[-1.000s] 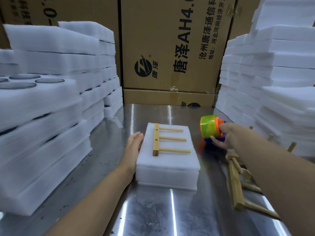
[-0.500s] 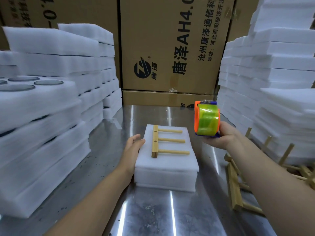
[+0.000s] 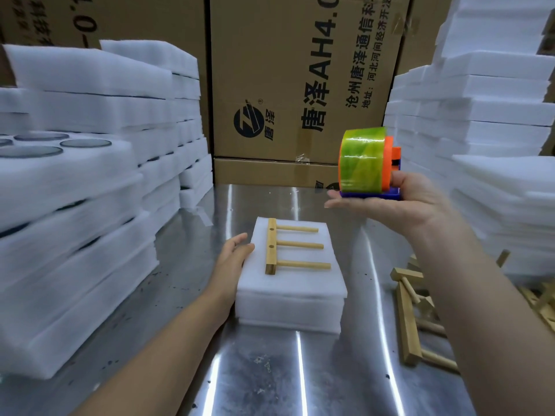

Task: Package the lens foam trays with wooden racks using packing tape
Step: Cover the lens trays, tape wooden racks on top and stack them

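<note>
— What stands at the back?
— A tall brown cardboard box point(image 3: 300, 70) printed with black Chinese characters, "AH4" and a round logo. It sits on a flatter box point(image 3: 270, 172).
— And to its sides?
— A left carton point(image 3: 135, 19) and a right carton point(image 3: 420, 40), both brown and partly hidden.
— Below?
— A shiny steel surface point(image 3: 270, 370), scuffed and streaked with reflected light.

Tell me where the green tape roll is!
In the head view, the green tape roll is held up in the right hand, right of centre, above and right of the foam tray stack with the wooden rack on top.
</note>
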